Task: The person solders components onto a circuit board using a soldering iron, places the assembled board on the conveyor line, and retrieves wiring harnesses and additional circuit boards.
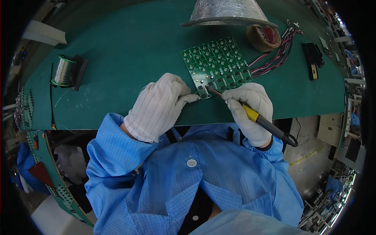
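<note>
A green circuit board (215,58) with rows of small parts lies on the green mat. My right hand (252,109), in a white glove, is closed around a soldering iron (251,113) with a yellow and black handle. The iron's tip meets the board's near-left corner. My left hand (158,105), in a striped white glove, is closed, with thumb and fingertips pinched beside that same corner. A thin strand of solder wire (144,88) shows by its knuckles; the part inside the fingers is hidden.
A spool of solder (64,71) on a dark holder stands at the left. Behind the board are a foil-covered cone (231,11) and a tape roll (263,38). Red, black and white wires (282,53) lie right of it, near a black object (312,58).
</note>
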The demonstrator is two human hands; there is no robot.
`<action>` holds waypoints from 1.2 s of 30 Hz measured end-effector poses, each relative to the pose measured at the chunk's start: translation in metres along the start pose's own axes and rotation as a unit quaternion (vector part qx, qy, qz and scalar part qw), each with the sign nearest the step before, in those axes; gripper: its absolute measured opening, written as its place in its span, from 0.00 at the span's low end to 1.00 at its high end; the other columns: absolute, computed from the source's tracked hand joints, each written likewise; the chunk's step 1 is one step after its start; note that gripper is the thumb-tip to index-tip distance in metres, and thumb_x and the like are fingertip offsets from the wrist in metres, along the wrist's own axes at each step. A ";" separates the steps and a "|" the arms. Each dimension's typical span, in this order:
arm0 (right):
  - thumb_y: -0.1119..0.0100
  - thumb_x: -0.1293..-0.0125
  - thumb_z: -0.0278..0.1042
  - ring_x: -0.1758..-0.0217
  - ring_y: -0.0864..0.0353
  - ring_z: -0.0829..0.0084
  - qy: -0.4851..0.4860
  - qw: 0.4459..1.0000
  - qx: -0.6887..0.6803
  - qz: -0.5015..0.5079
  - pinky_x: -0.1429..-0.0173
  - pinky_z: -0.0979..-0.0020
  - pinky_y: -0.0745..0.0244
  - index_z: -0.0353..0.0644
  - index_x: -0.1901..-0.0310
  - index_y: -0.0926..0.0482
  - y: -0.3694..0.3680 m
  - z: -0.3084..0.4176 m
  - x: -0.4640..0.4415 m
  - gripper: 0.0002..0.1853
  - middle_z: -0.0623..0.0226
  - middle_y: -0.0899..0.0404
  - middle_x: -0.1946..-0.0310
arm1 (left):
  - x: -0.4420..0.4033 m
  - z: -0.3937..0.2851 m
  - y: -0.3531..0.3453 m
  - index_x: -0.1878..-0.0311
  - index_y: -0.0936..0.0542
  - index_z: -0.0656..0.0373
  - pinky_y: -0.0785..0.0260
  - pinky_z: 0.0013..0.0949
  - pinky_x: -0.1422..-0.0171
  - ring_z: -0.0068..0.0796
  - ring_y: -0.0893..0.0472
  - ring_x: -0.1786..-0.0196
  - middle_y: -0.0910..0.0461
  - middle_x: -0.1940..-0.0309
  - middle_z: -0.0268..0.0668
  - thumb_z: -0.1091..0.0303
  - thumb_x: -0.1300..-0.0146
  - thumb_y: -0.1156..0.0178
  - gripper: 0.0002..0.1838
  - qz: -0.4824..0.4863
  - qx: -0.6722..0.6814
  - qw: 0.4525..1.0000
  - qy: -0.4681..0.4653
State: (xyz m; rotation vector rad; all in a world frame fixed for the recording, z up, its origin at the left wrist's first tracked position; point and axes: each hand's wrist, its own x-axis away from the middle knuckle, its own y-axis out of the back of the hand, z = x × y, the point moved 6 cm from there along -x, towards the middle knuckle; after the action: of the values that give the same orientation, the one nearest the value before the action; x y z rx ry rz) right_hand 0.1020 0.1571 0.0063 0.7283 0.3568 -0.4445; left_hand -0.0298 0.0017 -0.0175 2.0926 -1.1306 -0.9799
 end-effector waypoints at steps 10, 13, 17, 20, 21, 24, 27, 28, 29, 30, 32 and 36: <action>0.31 0.43 0.24 0.66 0.19 0.70 0.023 0.999 0.019 0.028 0.53 0.66 0.28 0.43 0.62 0.15 0.000 -0.001 -0.003 0.07 0.70 0.12 0.66 | -0.003 -0.002 0.000 0.62 0.19 0.59 0.22 0.38 0.58 0.38 0.18 0.63 0.19 0.63 0.38 0.69 0.43 0.26 0.11 0.016 -0.008 1.000 -0.003; 0.30 0.42 0.25 0.68 0.21 0.70 0.039 0.998 0.019 0.040 0.55 0.66 0.29 0.44 0.62 0.15 0.000 0.002 -0.006 0.07 0.71 0.13 0.67 | -0.003 0.001 -0.003 0.62 0.18 0.58 0.22 0.38 0.57 0.38 0.18 0.62 0.19 0.63 0.38 0.67 0.42 0.27 0.10 0.031 -0.010 0.999 0.025; 0.30 0.43 0.25 0.72 0.23 0.71 0.062 0.997 0.011 0.049 0.57 0.66 0.30 0.44 0.62 0.14 -0.001 0.002 -0.007 0.07 0.72 0.14 0.69 | -0.004 0.005 -0.011 0.59 0.18 0.60 0.28 0.38 0.60 0.38 0.22 0.65 0.24 0.64 0.39 0.57 0.36 0.32 0.15 0.040 -0.040 0.998 0.012; 0.31 0.43 0.25 0.72 0.23 0.71 0.058 0.997 0.024 0.047 0.58 0.66 0.30 0.44 0.61 0.14 -0.001 0.002 -0.009 0.07 0.73 0.14 0.69 | -0.004 0.007 -0.013 0.58 0.19 0.60 0.29 0.38 0.61 0.38 0.22 0.66 0.25 0.64 0.39 0.56 0.35 0.33 0.15 0.040 -0.049 0.998 0.004; 0.31 0.43 0.25 0.72 0.23 0.71 0.058 0.997 0.024 0.048 0.58 0.66 0.30 0.44 0.61 0.14 0.000 0.003 -0.008 0.07 0.73 0.14 0.69 | -0.004 0.007 -0.013 0.58 0.19 0.60 0.29 0.38 0.61 0.38 0.22 0.66 0.25 0.64 0.39 0.56 0.35 0.33 0.15 0.040 -0.049 0.998 0.005; 0.35 0.41 0.24 0.61 0.20 0.70 0.013 0.997 0.018 0.070 0.49 0.68 0.27 0.40 0.66 0.16 0.000 0.003 -0.006 0.02 0.67 0.12 0.65 | -0.005 0.005 -0.012 0.58 0.18 0.60 0.29 0.37 0.61 0.39 0.22 0.66 0.25 0.64 0.39 0.56 0.34 0.34 0.15 0.048 -0.058 0.997 0.002; 0.35 0.41 0.23 0.61 0.21 0.71 0.010 0.997 0.024 0.073 0.48 0.68 0.27 0.40 0.66 0.17 0.000 0.002 -0.006 0.02 0.66 0.12 0.65 | -0.009 0.009 -0.015 0.61 0.14 0.57 0.23 0.38 0.50 0.37 0.18 0.58 0.19 0.61 0.36 0.60 0.37 0.32 0.10 0.115 -0.052 0.987 0.094; 0.33 0.42 0.23 0.66 0.22 0.71 0.035 0.997 0.020 0.062 0.53 0.67 0.29 0.42 0.64 0.16 0.000 0.002 -0.007 0.05 0.69 0.13 0.67 | -0.009 0.009 -0.016 0.60 0.13 0.56 0.24 0.37 0.48 0.36 0.18 0.56 0.18 0.61 0.35 0.60 0.36 0.33 0.10 0.126 -0.055 0.986 0.096; 0.31 0.42 0.24 0.71 0.24 0.71 0.061 0.997 0.016 0.050 0.57 0.66 0.31 0.44 0.61 0.15 0.001 0.004 -0.007 0.07 0.73 0.14 0.69 | -0.010 0.011 -0.018 0.59 0.12 0.56 0.24 0.37 0.47 0.35 0.18 0.55 0.18 0.60 0.35 0.60 0.35 0.34 0.10 0.137 -0.057 0.984 0.098; 0.31 0.42 0.24 0.71 0.24 0.71 0.061 0.997 0.016 0.051 0.57 0.66 0.31 0.44 0.61 0.15 0.002 0.005 -0.007 0.07 0.73 0.14 0.69 | -0.010 0.012 -0.018 0.59 0.12 0.56 0.24 0.37 0.47 0.35 0.18 0.55 0.18 0.60 0.35 0.60 0.35 0.34 0.10 0.137 -0.057 0.984 0.099; 0.32 0.41 0.24 0.71 0.24 0.72 0.049 0.996 0.017 0.069 0.56 0.66 0.31 0.44 0.62 0.15 0.002 0.006 -0.007 0.06 0.73 0.13 0.68 | -0.009 0.014 -0.023 0.57 0.11 0.54 0.25 0.36 0.45 0.34 0.19 0.52 0.17 0.59 0.33 0.61 0.34 0.36 0.10 0.165 -0.073 0.981 0.069; 0.32 0.41 0.24 0.71 0.24 0.72 0.053 0.997 0.011 0.061 0.56 0.67 0.31 0.44 0.62 0.15 0.003 0.005 -0.005 0.06 0.72 0.13 0.68 | -0.011 0.010 -0.021 0.56 0.11 0.53 0.25 0.35 0.43 0.34 0.20 0.51 0.17 0.57 0.32 0.62 0.33 0.37 0.10 0.185 -0.060 0.980 0.043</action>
State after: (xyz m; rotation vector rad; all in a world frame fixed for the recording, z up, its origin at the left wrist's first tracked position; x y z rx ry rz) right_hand 0.0999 0.1573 0.0136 0.7934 0.4049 -0.2946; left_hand -0.0327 0.0202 -0.0351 1.7284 -1.3197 -0.7507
